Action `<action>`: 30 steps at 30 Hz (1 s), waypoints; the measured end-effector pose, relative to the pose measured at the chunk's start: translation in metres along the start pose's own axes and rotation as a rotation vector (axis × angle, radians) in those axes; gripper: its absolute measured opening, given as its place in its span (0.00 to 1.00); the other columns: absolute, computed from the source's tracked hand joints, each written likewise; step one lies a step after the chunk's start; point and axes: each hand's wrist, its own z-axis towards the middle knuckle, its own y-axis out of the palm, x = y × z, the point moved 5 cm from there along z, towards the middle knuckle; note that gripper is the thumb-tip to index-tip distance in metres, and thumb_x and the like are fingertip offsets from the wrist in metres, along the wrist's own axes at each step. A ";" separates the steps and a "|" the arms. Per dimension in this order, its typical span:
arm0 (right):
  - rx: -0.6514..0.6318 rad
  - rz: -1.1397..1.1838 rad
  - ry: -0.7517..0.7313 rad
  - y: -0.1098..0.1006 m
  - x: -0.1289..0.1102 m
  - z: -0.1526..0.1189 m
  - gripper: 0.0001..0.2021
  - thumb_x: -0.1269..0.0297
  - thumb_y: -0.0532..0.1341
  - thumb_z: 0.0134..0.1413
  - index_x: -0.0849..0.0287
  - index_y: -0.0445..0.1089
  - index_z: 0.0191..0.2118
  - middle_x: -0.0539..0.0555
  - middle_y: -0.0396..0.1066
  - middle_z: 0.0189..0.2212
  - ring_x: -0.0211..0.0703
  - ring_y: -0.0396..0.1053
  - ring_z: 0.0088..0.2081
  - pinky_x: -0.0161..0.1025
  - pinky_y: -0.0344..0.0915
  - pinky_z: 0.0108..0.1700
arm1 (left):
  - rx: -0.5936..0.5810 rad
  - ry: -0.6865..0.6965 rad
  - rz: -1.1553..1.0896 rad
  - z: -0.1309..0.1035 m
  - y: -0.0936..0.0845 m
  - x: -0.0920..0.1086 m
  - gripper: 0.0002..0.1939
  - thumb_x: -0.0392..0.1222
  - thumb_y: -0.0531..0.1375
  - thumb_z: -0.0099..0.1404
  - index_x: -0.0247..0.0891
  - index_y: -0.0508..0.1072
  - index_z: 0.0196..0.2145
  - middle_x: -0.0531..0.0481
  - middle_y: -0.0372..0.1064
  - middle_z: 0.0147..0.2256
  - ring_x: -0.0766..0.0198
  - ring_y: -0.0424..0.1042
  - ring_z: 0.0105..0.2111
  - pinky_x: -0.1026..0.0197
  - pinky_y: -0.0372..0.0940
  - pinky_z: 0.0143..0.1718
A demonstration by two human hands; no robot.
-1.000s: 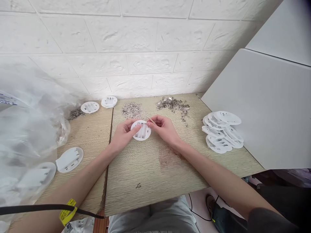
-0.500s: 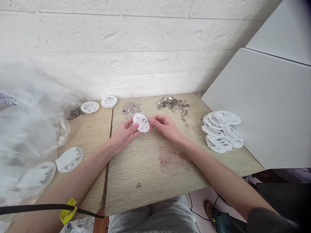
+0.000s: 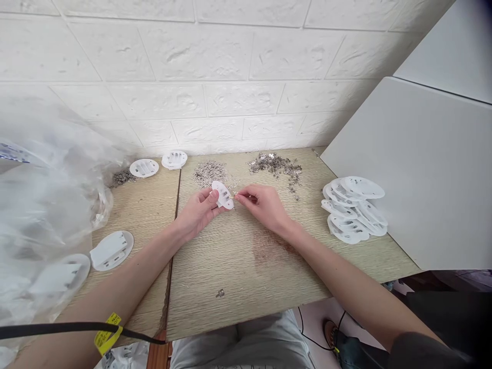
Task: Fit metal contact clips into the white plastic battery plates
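Note:
A round white plastic disc (image 3: 222, 196) with slots and small metal pieces is held by its left edge in my left hand (image 3: 198, 212), thumb on its face. It is tilted, facing right. My right hand (image 3: 265, 205) pinches a small metal clip (image 3: 234, 194) between thumb and forefinger, just off the disc's right edge. Behind my hands lie a pile of tiny metal pieces (image 3: 209, 172) and, farther right, a pile of larger metal clips (image 3: 272, 164). One single metal clip (image 3: 220, 293) lies near the table's front edge.
A heap of white discs (image 3: 351, 210) lies at the right, beside a grey-white panel (image 3: 430, 179). Two discs (image 3: 144, 168) rest at the back left, others (image 3: 111, 250) nearer. A clear plastic bag (image 3: 49, 189) fills the left. A black cable (image 3: 69, 328) crosses the left forearm.
The disc has turned more edge-on in my left hand. My right hand has drawn slightly away from its edge, and a small clip now shows at the fingertips.

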 end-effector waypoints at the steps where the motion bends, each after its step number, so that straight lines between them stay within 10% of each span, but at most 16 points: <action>1: -0.007 -0.003 0.007 0.000 0.000 0.000 0.10 0.61 0.58 0.60 0.59 0.75 0.34 0.52 0.74 0.29 0.38 0.65 0.29 0.35 0.54 0.31 | 0.009 0.001 -0.004 0.000 0.000 0.000 0.22 0.55 0.66 0.54 0.34 0.74 0.40 0.40 0.74 0.43 0.54 0.73 0.45 0.51 0.69 0.49; 30: 0.005 -0.364 0.032 0.003 -0.007 -0.005 0.15 0.60 0.55 0.62 0.60 0.69 0.26 0.52 0.72 0.27 0.35 0.59 0.26 0.35 0.42 0.27 | 0.099 -0.026 0.052 -0.003 0.005 -0.002 0.23 0.52 0.69 0.51 0.34 0.72 0.39 0.44 0.72 0.39 0.59 0.71 0.41 0.49 0.62 0.51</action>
